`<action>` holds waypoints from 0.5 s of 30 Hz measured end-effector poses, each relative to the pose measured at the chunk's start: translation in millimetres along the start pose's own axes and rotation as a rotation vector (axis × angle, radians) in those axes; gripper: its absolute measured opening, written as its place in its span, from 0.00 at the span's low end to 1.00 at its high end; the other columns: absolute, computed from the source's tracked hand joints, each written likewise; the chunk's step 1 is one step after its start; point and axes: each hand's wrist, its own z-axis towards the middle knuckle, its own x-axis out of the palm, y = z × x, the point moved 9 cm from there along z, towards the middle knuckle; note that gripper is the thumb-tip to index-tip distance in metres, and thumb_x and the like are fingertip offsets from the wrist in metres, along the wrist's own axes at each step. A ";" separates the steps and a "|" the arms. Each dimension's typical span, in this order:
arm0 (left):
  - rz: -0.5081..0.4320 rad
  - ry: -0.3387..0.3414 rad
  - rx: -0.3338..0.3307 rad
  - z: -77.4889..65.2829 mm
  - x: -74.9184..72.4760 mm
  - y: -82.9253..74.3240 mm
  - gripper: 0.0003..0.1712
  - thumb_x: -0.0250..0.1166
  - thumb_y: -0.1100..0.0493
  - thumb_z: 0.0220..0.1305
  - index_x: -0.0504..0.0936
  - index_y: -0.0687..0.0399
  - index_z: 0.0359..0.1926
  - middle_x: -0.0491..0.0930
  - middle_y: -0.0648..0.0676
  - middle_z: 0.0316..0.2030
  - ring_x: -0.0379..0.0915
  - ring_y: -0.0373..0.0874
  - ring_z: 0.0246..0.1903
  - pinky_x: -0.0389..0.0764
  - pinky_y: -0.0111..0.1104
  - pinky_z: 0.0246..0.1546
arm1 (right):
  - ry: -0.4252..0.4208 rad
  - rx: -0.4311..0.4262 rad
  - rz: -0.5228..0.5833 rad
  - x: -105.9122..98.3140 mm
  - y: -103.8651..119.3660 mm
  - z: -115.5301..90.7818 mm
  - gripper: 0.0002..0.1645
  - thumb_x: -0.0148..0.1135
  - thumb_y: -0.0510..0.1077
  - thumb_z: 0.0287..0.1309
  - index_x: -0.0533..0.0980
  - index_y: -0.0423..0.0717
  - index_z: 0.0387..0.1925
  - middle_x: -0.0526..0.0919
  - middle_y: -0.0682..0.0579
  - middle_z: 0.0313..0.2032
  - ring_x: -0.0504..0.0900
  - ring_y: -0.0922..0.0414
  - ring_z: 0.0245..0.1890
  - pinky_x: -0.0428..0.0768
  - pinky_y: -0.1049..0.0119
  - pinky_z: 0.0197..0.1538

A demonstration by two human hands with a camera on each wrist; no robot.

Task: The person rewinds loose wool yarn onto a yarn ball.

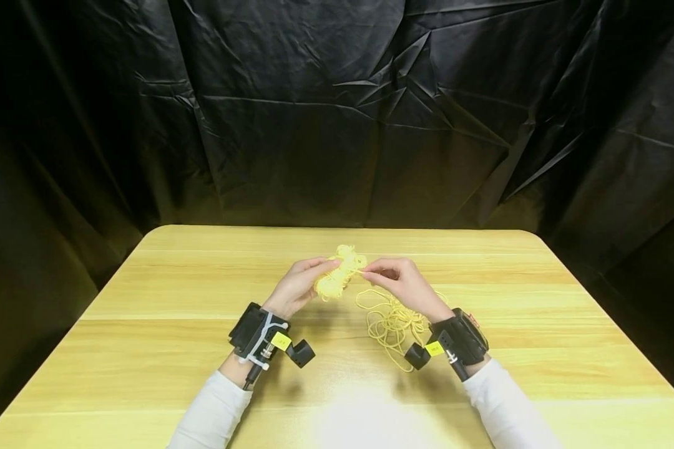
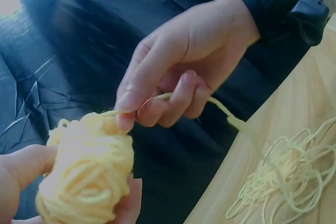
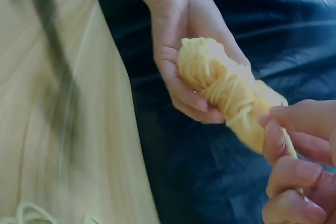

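A bundle of yellow yarn (image 1: 332, 284) is held above the table in my left hand (image 1: 296, 288), whose thumb and fingers wrap its near side. My right hand (image 1: 405, 285) is just right of the bundle and pinches a single strand of yarn (image 2: 219, 105) between thumb and index finger. In the left wrist view that strand runs from the bundle's top, through the right fingers, and down toward a loose heap of yarn (image 1: 394, 324) on the table. The right wrist view shows the wound bundle (image 3: 231, 90) lying across the left palm, the right fingertips at its end.
The wooden table (image 1: 163, 349) spreads under both hands, with the loose heap lying below the right wrist. Black sheeting (image 1: 292, 162) hangs behind the far edge. Each wrist wears a black strap with a small camera, such as the left wrist camera (image 1: 301, 353).
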 end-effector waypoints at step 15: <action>-0.014 0.146 -0.030 -1.1 10.5 3.1 0.22 0.51 0.61 0.64 0.67 0.74 0.53 0.79 0.49 0.31 0.75 0.37 0.29 0.77 0.28 0.31 | 0.110 0.174 0.302 5.8 -44.0 4.5 0.15 0.53 0.39 0.59 0.75 0.27 0.38 0.74 0.51 0.21 0.66 0.62 0.17 0.63 0.73 0.21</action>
